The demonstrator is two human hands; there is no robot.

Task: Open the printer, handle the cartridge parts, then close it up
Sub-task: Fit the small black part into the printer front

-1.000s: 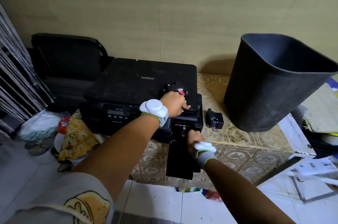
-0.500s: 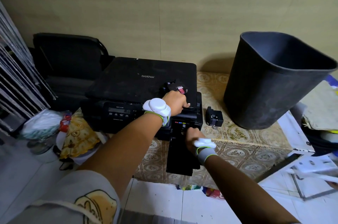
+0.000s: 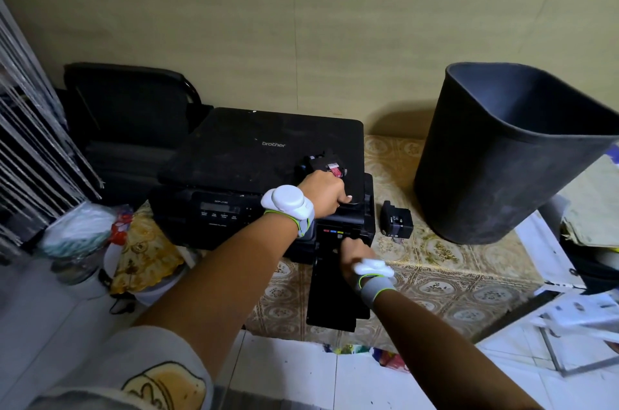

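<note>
While small door point(image 3: 338, 289) at front hangs open, right hand point(image 3: 355, 254) reaches into cartridge slot point(image 3: 336, 232), fingers hidden, cannot tell if it holds anything. Left hand point(image 3: 323, 193) rests curled on printer point(image 3: 268, 168) lid corner, nothing seen in it. One cartridge part point(image 3: 326, 166) sits on lid, another point(image 3: 396, 220) on surface beside printer. Bin point(image 3: 502, 158) further right. Opening done; parts likely half handled; closing not yet done.
</note>
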